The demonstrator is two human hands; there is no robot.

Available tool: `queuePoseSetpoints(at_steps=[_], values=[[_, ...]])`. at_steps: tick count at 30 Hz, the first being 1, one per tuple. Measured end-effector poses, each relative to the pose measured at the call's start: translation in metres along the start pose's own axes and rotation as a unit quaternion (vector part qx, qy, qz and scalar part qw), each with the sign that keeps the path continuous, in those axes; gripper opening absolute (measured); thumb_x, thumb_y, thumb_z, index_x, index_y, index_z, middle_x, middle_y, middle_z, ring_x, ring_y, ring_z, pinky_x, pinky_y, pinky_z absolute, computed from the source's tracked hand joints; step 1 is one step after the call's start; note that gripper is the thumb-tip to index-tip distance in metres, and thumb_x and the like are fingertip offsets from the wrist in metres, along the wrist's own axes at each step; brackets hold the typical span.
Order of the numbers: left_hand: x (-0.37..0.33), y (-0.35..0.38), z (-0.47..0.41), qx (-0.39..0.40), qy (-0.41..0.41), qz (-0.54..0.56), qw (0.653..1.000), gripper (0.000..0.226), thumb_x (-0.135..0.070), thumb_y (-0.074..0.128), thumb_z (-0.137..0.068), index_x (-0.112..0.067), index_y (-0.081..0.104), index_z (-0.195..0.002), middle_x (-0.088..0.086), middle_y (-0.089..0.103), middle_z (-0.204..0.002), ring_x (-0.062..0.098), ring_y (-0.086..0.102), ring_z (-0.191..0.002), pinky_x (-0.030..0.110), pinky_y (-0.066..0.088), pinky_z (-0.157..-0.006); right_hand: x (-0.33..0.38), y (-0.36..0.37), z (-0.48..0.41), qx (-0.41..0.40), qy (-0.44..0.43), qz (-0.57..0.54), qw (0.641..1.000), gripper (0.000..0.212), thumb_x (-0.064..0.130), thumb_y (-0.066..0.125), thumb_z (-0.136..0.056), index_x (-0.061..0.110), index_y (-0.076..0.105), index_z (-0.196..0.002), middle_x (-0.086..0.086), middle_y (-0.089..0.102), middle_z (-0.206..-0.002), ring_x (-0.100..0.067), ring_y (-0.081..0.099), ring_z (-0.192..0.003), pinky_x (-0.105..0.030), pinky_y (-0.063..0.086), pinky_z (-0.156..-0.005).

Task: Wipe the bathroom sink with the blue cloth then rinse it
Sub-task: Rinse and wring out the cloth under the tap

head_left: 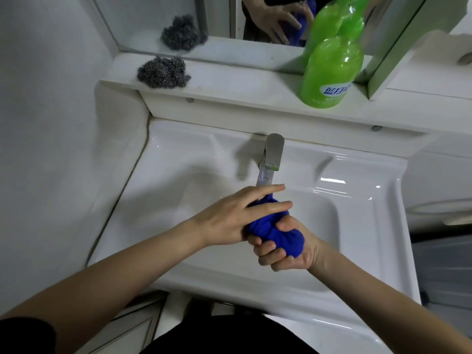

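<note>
The blue cloth (pixel 270 229) is bunched into a wet ball over the white sink basin (pixel 194 200), right below the metal tap (pixel 273 152). Water runs from the spout onto the cloth's top. My right hand (pixel 283 247) is clenched around the lower right part of the cloth, its fingers wet. My left hand (pixel 237 215) lies against the cloth's left side, fingers stretched across its top and thumb underneath. Most of the cloth is hidden between the two hands.
A shelf (pixel 229 85) behind the sink carries a steel wool scourer (pixel 163 72) at the left and a green bottle (pixel 332 70) at the right. A mirror (pixel 229 16) stands above it. A wall closes in on the left.
</note>
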State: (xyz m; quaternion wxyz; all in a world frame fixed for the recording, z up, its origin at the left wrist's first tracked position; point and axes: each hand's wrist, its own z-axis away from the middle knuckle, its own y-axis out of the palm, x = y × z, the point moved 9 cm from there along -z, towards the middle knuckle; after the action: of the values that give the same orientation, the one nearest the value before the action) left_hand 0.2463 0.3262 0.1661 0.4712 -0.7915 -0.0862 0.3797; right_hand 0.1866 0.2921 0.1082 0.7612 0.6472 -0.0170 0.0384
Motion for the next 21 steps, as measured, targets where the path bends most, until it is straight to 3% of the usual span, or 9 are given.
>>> queuePoseSetpoints(at_steps=[3, 5, 7, 9, 12, 16, 19, 21], values=[[0.011, 0.006, -0.003, 0.030, -0.010, -0.028, 0.999, 0.080, -0.004, 0.073, -0.072, -0.030, 0.039, -0.141, 0.003, 0.062, -0.126, 0.020, 0.062, -0.105, 0.034, 0.056, -0.080, -0.003, -0.007, 0.000, -0.027, 0.046, 0.124, 0.991, 0.028, 0.024, 0.070, -0.075, 0.009, 0.057, -0.096, 0.002, 0.059, -0.077, -0.010, 0.057, -0.066, -0.018, 0.050, -0.051], [0.017, 0.012, -0.004, 0.065, -0.009, -0.057, 0.996, 0.071, -0.009, 0.074, -0.070, -0.028, 0.047, -0.133, -0.001, 0.070, -0.104, 0.022, 0.065, -0.089, 0.030, 0.053, -0.069, -0.004, -0.017, 0.002, -0.081, 0.082, 0.170, 0.979, 0.028, 0.026, 0.073, -0.070, 0.014, 0.058, -0.090, 0.005, 0.056, -0.073, -0.008, 0.052, -0.062, -0.016, 0.046, -0.049], [0.029, 0.024, -0.005, 0.137, -0.042, -0.103, 0.984, 0.053, -0.019, 0.069, -0.077, -0.029, 0.053, -0.127, -0.005, 0.070, -0.097, 0.023, 0.065, -0.086, 0.030, 0.050, -0.066, 0.001, -0.031, 0.005, -0.163, 0.111, 0.225, 0.954, 0.029, 0.024, 0.073, -0.066, 0.015, 0.055, -0.087, 0.005, 0.054, -0.071, -0.009, 0.050, -0.060, -0.016, 0.042, -0.049], [0.041, 0.036, 0.000, 0.206, -0.064, -0.162, 0.963, 0.043, -0.020, 0.062, -0.082, -0.027, 0.053, -0.123, -0.004, 0.068, -0.098, 0.025, 0.064, -0.085, 0.034, 0.051, -0.065, 0.011, -0.045, 0.012, -0.261, 0.134, 0.315, 0.902, 0.030, 0.024, 0.070, -0.065, 0.015, 0.056, -0.090, 0.003, 0.057, -0.075, -0.012, 0.052, -0.063, -0.020, 0.043, -0.054], [0.056, 0.042, 0.006, 0.250, -0.094, -0.214, 0.940, 0.034, -0.013, 0.058, -0.082, -0.017, 0.052, -0.115, 0.002, 0.066, -0.097, 0.030, 0.063, -0.082, 0.036, 0.048, -0.062, 0.040, -0.058, 0.023, -0.385, 0.114, 0.445, 0.801, 0.035, 0.021, 0.075, -0.070, 0.017, 0.059, -0.100, 0.000, 0.059, -0.089, -0.015, 0.057, -0.074, -0.027, 0.049, -0.063], [0.071, 0.035, 0.005, 0.259, -0.142, -0.247, 0.923, 0.032, -0.010, 0.058, -0.081, -0.014, 0.050, -0.112, 0.002, 0.066, -0.096, 0.028, 0.062, -0.082, 0.033, 0.038, -0.060, 0.059, -0.053, 0.019, -0.396, 0.086, 0.513, 0.757, 0.029, 0.015, 0.077, -0.076, 0.023, 0.059, -0.097, 0.004, 0.059, -0.085, -0.012, 0.058, -0.074, -0.024, 0.050, -0.063], [0.079, 0.037, 0.007, 0.285, -0.204, -0.196, 0.916, 0.024, -0.011, 0.061, -0.081, -0.016, 0.053, -0.103, -0.003, 0.058, -0.082, 0.023, 0.058, -0.073, 0.030, 0.041, -0.059, 0.077, -0.049, 0.016, -0.416, 0.104, 0.648, 0.630, 0.032, 0.018, 0.080, -0.072, 0.022, 0.055, -0.091, 0.010, 0.059, -0.069, -0.006, 0.057, -0.056, -0.021, 0.048, -0.056], [0.085, 0.043, 0.011, 0.297, -0.268, -0.119, 0.909, 0.012, -0.010, 0.061, -0.080, -0.018, 0.054, -0.086, -0.005, 0.056, -0.071, 0.021, 0.058, -0.063, 0.026, 0.043, -0.053, 0.087, -0.046, 0.015, -0.425, 0.095, 0.701, 0.564, 0.036, 0.018, 0.079, -0.071, 0.024, 0.053, -0.095, 0.011, 0.060, -0.071, -0.004, 0.059, -0.056, -0.018, 0.047, -0.053]])
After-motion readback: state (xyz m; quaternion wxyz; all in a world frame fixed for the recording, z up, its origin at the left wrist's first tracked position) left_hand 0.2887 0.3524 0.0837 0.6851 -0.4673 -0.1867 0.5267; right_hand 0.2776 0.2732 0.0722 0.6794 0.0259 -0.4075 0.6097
